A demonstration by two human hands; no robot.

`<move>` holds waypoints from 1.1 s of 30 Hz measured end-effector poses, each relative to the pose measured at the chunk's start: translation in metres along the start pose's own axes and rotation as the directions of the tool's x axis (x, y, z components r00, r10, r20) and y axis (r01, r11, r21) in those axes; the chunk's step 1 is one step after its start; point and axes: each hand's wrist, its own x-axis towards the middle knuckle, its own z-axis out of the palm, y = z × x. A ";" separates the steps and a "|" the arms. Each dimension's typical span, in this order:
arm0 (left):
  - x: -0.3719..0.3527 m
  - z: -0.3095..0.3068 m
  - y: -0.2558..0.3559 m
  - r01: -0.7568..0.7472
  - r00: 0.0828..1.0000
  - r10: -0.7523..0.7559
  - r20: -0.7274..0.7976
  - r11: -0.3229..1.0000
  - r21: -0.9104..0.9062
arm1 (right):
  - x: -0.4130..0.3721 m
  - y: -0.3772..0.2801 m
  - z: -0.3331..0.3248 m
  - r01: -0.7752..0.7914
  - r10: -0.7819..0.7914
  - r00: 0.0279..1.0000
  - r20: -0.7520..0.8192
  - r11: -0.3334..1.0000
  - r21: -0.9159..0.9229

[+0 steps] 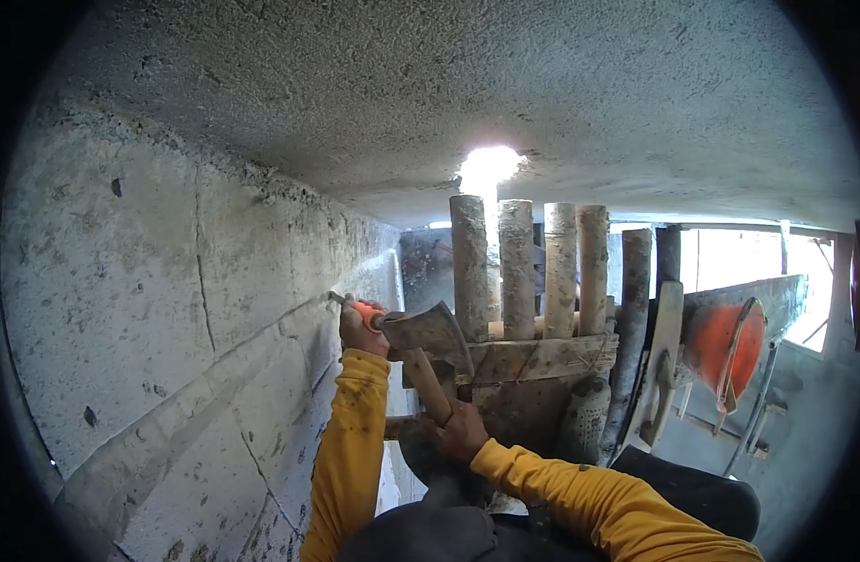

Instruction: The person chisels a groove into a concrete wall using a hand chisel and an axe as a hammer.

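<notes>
Building site, rough ceiling (355, 84), bare block wall (130, 281), wooden poles (518, 272)

We are looking up at a rough grey ceiling (617, 94), with a bright glare (491, 167) showing above four pale poles (518, 276) that are standing in a row behind a wooden board (542, 359). Farther right, we are seeing a curved orange object (714, 342) and a brightly lit opening (733, 255).
</notes>
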 end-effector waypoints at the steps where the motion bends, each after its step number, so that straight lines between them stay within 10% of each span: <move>1: -0.009 0.011 0.001 0.032 0.999 -0.033 -0.016 0.999 -0.024 | 0.001 0.003 0.002 0.002 -0.002 1.000 0.007 1.000 -0.022; 4: 0.014 0.003 -0.009 -0.169 0.985 0.170 -0.015 0.984 0.054 | 0.002 0.005 0.001 -0.073 0.071 0.996 0.046 0.996 0.056; 33: -0.036 0.045 0.000 -0.179 0.971 0.163 -0.175 0.980 -0.082 | 0.006 -0.014 -0.014 -0.031 0.033 0.999 -0.013 0.987 0.159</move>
